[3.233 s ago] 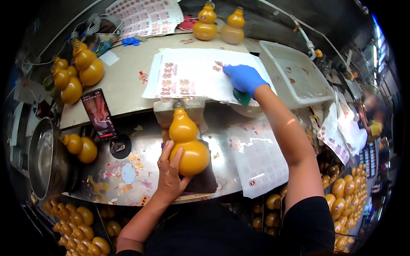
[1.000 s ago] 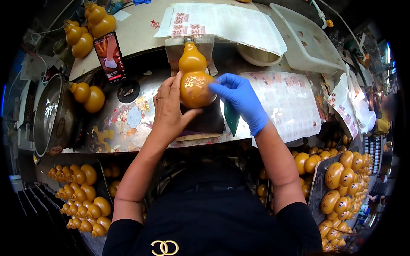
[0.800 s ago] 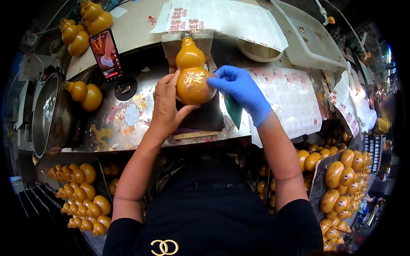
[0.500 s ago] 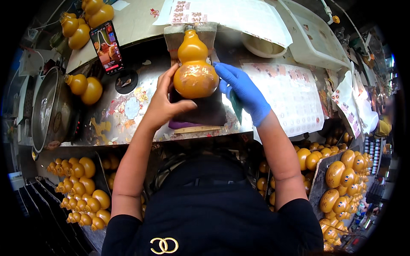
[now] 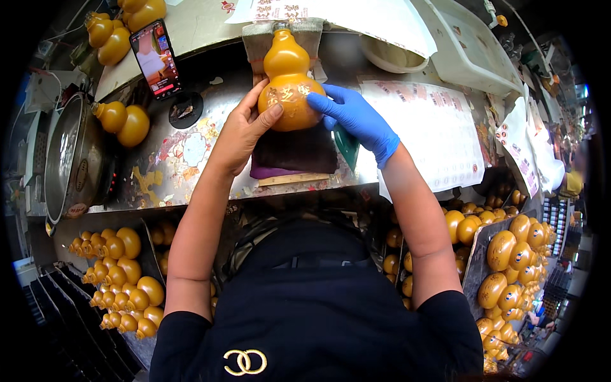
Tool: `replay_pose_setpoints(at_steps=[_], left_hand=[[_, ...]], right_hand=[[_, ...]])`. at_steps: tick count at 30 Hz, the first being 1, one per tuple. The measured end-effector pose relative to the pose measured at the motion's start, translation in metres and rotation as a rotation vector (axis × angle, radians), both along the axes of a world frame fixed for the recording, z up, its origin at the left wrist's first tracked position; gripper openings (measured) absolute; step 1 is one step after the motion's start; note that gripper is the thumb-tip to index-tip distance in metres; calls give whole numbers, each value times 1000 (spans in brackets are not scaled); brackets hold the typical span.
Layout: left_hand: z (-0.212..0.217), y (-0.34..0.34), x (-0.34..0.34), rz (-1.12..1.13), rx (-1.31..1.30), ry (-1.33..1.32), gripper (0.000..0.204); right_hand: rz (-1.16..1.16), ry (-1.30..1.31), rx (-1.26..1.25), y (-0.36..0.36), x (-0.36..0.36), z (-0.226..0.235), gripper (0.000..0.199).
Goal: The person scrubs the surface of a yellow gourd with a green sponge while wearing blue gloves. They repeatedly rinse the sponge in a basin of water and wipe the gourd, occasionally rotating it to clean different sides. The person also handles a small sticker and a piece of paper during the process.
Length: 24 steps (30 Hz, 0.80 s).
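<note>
A glossy amber gourd-shaped bottle lies on its back at the middle of the bench, neck pointing away from me. Gold characters mark its wide lower bulb. My bare left hand grips the left of that bulb, thumb on top and fingers behind. On the other side, my blue-gloved right hand presses its thumb onto the bulb's right edge. Beneath this glove, a flat green scraper-like piece is tucked in the fingers, partly hidden. A cloth-covered support holds the neck end; a dark pad lies under the bulb.
Printed sheets cover the bench at right, near a white tray. A phone stands at left on a round base, beside another gourd bottle and a metal pan. Racks of gourd bottles flank me.
My left thumb has come down onto the bulb, and the left hand has closed on it. My right thumb has moved onto the bulb's right edge. The whole view has shifted slightly.
</note>
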State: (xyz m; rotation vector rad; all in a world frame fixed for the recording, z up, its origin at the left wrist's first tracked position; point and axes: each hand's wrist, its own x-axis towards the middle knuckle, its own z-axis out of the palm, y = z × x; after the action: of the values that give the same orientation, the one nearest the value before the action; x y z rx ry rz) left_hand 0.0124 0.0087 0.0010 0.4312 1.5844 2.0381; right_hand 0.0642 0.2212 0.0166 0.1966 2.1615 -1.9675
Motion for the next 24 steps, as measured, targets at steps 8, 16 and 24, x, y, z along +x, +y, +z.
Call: replay_pose_setpoints(at_steps=[8, 16, 24], left_hand=[[-1, -2, 0, -5, -5, 3, 78], [-3, -5, 0, -39, -20, 55, 79], [-3, -5, 0, -38, -23, 57, 80]], right_hand=[[-23, 10, 6, -7, 7, 5, 58], [-41, -7, -65, -9, 11, 3, 61], [-33, -16, -27, -7, 11, 0, 62]])
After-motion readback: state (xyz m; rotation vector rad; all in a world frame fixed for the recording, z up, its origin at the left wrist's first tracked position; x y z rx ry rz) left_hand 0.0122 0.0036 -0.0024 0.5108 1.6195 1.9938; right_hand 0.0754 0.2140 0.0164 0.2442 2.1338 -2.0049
